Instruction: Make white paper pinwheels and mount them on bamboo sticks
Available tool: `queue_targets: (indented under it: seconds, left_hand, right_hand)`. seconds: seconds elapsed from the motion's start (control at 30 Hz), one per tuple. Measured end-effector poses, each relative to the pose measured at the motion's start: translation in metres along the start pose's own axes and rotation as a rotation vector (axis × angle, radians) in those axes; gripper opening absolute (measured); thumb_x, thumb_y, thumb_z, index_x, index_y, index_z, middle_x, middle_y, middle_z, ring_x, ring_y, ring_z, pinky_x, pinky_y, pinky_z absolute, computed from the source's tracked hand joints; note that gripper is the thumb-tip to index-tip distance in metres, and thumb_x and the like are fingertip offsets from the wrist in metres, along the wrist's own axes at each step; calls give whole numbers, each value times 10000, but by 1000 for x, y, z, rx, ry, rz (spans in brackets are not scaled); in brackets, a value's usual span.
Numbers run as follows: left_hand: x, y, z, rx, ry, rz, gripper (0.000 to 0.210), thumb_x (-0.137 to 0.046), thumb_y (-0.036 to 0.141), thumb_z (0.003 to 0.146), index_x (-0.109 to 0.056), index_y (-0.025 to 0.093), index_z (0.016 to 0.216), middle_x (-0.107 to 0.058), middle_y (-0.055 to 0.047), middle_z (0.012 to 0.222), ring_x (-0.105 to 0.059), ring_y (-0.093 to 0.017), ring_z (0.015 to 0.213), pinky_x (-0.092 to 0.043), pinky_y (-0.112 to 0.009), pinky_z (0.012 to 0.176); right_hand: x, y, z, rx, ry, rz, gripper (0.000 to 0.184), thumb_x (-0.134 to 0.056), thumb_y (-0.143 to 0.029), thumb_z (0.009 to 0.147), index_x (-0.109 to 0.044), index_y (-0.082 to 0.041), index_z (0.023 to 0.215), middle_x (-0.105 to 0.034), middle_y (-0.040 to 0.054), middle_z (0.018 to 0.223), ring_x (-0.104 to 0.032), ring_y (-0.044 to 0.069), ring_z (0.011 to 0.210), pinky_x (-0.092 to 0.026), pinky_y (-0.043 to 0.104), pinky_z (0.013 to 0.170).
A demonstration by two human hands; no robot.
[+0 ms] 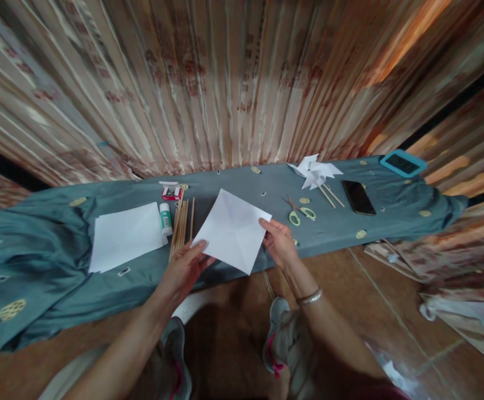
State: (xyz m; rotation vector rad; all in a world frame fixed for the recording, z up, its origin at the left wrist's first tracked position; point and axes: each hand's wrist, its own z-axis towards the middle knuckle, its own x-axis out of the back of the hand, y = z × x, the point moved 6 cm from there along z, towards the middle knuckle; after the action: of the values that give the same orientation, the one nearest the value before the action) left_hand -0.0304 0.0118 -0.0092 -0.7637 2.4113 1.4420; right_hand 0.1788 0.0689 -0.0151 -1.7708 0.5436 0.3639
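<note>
A white square sheet of paper (pixel 233 230) is held over the near side of the table (pixel 329 233), one corner pointing toward the person. The left hand (pixel 186 266) has its grip closed on the left corner, thumb on top; the right hand (pixel 281 243) pinches the right corner the same way. Faint creases show on the sheet. Whether its underside touches the cloth (pixel 225 180) on the table, I cannot tell.

Just left of the sheet lie several thin wooden sticks (pixel 180 225), one slightly apart from the bunch. Beside them is a green and white glue stick (pixel 165 219), and next to that a stack of white paper (pixel 125 238). A small red box (pixel 171 192) stands open behind the glue stick.

To the right of the sheet are scissors (pixel 298 214) with green handles, their blades apart. Farther back lie white paper pinwheels (pixel 313 170) on sticks, then a dark phone (pixel 358 197) and a blue-framed device (pixel 403 163) near the table's right end.
</note>
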Motion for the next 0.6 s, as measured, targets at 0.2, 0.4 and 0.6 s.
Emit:
queue_targets:
  seconds: [0.2,0.4,0.6]
  left_hand:
    - [-7,-5,-1,31,10,30,103,-597,140,826,-694,128,861,-748,-65,839,-696,-145,688,-579,-239,628]
    - [-1,7,9,-101,82,123,84,-732,212,703,-689,141,716,-737,-48,711,-684,-163,640,-559,-240,566]
    - [2,19,19,-219,122,158,280,-806,325,571,-697,120,728,-724,-63,667,-682,-193,624,-541,-269,541]
  right_hand:
    - [0,6,1,-1,-9,-55,331,-833,-389,537,-725,-180,770,-752,27,735,-683,181,654,-546,300,650]
    - [40,-35,22,283,133,-537,408,-606,-553,754,-697,-178,887,-733,85,941,-663,220,864,-509,345,776]
    - [80,-77,33,426,400,-1678,461,-544,-290,860,-520,-80,1269,-573,228,1258,-515,319,1164,-374,416,960]
